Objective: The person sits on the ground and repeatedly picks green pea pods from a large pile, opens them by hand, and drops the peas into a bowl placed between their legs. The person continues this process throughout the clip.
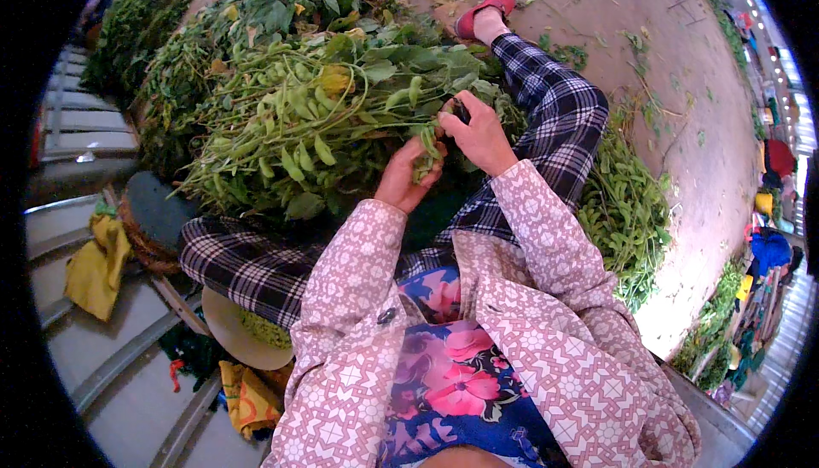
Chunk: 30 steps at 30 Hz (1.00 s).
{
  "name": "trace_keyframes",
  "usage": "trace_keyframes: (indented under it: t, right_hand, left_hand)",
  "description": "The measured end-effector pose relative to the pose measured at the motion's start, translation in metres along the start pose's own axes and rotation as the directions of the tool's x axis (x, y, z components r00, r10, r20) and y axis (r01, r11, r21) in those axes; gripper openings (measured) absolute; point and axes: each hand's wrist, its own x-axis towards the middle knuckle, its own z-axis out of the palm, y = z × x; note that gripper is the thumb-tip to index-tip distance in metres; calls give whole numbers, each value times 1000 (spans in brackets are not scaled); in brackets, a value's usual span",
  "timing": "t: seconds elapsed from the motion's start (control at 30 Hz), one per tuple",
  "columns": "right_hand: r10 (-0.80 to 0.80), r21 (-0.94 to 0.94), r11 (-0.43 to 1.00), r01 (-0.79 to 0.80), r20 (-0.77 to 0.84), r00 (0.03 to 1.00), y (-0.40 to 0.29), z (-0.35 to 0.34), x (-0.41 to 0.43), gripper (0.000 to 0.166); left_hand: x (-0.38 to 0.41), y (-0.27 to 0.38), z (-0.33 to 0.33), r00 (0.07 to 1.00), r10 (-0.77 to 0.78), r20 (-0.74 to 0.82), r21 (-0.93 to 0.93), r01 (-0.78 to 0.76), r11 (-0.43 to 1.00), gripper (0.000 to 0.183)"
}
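Observation:
A large bundle of cut soybean plants (256, 122) with plump green pods lies across the space before my bent legs. My left hand (406, 177), palm up, curls around several green pods (427, 145) at the bundle's right side. Just above and to the right, my right hand (480, 132) has its thumb and fingers pinched together beside the stems. Between those fingers is a small dark item (459, 111); what it is cannot be made out. The two hands are close together, with their fingertips near the same pods.
By my left knee stands a pale round bowl (221, 333) holding small green pieces. A yellow cloth (102, 266) hangs near a dark round seat (157, 212). More leafy stalks (624, 205) lie beside my right leg. Leaf litter dots the concrete floor (678, 116).

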Motion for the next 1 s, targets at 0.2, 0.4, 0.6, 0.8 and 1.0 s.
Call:
trace_keyframes:
  t: [0.2,0.4,0.6,0.8,1.0]
  right_hand:
    - [496,551,660,-511,192,847,-14,2,-18,8]
    - [528,668,424,-611,366,766,-3,9,-37,20]
    - [249,10,967,-255,180,951,-2,10,-46,23]
    - [146,-375,925,-58,211,966,-16,4,-58,19]
    - [65,-41,998,-57,226,972,14,11,-51,11]
  left_hand:
    - [8,-9,9,982,48,-180,74,-35,997,24]
    - [6,-4,4,1000,24,-11,-41,-24,999,20]
    - [9,-3,3,991,21,-132,-60,-29,998,18]
    - [8,2,7,980,24,-200,-27,-30,999,17]
    - [14,-3,-13,992,-46,-121,-103,33,994,15]
